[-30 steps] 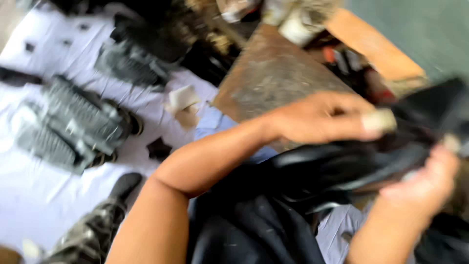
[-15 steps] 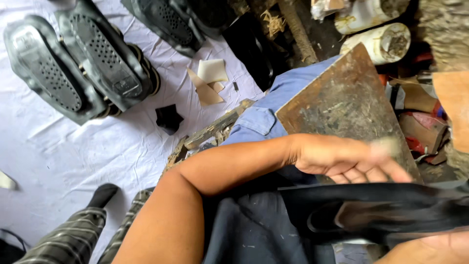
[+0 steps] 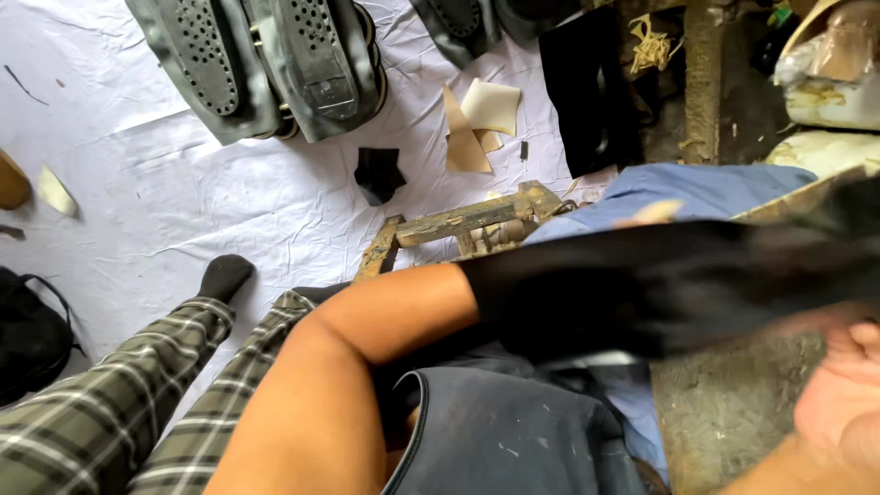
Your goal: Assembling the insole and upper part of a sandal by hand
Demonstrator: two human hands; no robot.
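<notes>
A wide black leather piece (image 3: 678, 284), blurred by motion, stretches across the right half of the head view. My left hand (image 3: 655, 213) is almost wholly hidden behind it; only a fingertip shows over its top edge, and my bare forearm runs into it from the lower middle. My right hand (image 3: 843, 394) is at the bottom right corner, its fingers up against the piece's lower edge and blurred. Under the piece lies a worn grey slab (image 3: 733, 412) resting on my lap.
Black shoes, soles up (image 3: 257, 64), lie on the white sheet (image 3: 183, 202) at the top. Tan scraps (image 3: 477, 119) and a black scrap (image 3: 378, 174) lie near a wooden stand (image 3: 467, 225). Someone's plaid-trousered legs (image 3: 137, 385) stretch in from the lower left.
The view has swung down and left, so the shoes sit higher in the frame. The black leather piece has risen and now covers my left hand, which was in plain sight before.
</notes>
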